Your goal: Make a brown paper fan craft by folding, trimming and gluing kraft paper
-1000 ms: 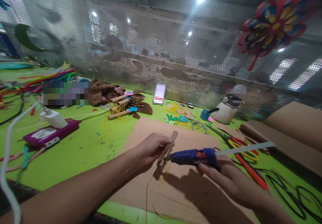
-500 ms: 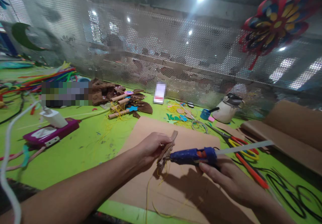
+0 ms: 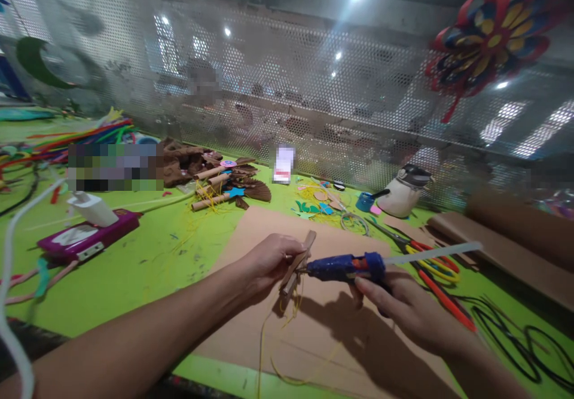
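Between the thumb and fingers of my left hand (image 3: 269, 261) is a folded strip of brown cardboard (image 3: 296, 262), held tilted above a brown paper sheet (image 3: 251, 333). Thin yellow string (image 3: 291, 381) dangles from the strip and trails over the sheet. My right hand (image 3: 403, 303) is wrapped round a blue hot glue gun (image 3: 345, 267), a long clear glue stick (image 3: 439, 253) jutting from its back. The gun's nozzle points left and meets or nearly meets the strip; I cannot tell whether it touches.
Large scissors (image 3: 442, 294) and black cable (image 3: 502, 333) lie at the right. Brown card (image 3: 506, 258) stands behind them. A purple power strip (image 3: 89, 237) with a white plug is at left. Finished-looking paper rolls (image 3: 210, 201) and a penguin-like pot (image 3: 403, 192) sit farther back.
The glue gun has shifted slightly up, its nozzle now higher along the cardboard strip. My left hand keeps its hold on the strip with little movement.
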Tool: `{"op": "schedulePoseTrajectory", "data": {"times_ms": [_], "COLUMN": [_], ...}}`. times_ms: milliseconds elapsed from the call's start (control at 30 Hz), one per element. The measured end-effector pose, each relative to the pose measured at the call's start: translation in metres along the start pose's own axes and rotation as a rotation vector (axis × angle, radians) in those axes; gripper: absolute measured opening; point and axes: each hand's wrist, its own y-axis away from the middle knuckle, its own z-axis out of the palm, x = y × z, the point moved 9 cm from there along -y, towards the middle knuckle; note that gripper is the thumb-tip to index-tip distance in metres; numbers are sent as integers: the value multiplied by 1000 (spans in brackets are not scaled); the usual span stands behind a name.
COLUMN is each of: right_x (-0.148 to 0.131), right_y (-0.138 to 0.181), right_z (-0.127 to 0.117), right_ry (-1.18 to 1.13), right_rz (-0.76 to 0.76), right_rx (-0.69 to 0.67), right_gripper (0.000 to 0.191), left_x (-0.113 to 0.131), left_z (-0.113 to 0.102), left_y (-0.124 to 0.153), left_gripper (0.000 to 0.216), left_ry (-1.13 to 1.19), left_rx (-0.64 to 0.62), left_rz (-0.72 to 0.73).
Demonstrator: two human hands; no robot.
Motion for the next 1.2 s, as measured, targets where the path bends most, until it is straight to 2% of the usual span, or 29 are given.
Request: {"op": "schedulePoseTrajectory", "data": {"times_ms": [167, 400, 533, 767, 933, 1200], "right_x": [-4, 0, -1, 3, 2, 3], "right_y": [2, 0, 4, 2, 5, 4], "right_z": [8, -1, 4, 2, 8, 7], "right_ry": [-78, -30, -59, -19, -87, -68], "right_rz": [-15, -11, 7, 18, 21, 0], "right_rx": [-61, 22, 2, 21, -22, -25], "right_gripper": [39, 44, 36, 39, 35, 37], "left_x": [1, 1, 0, 1, 1, 3], "left_z": [1, 0, 0, -1, 1, 1], "left_y": [1, -1, -2, 0, 0, 0], "left_gripper": [11, 11, 10, 11, 9, 9], "left_ry": [5, 1, 1, -13, -10, -10], "left_rx": [2, 1, 5, 23, 9, 12], "left_rz": [-2, 7, 2, 12, -1, 14]}}
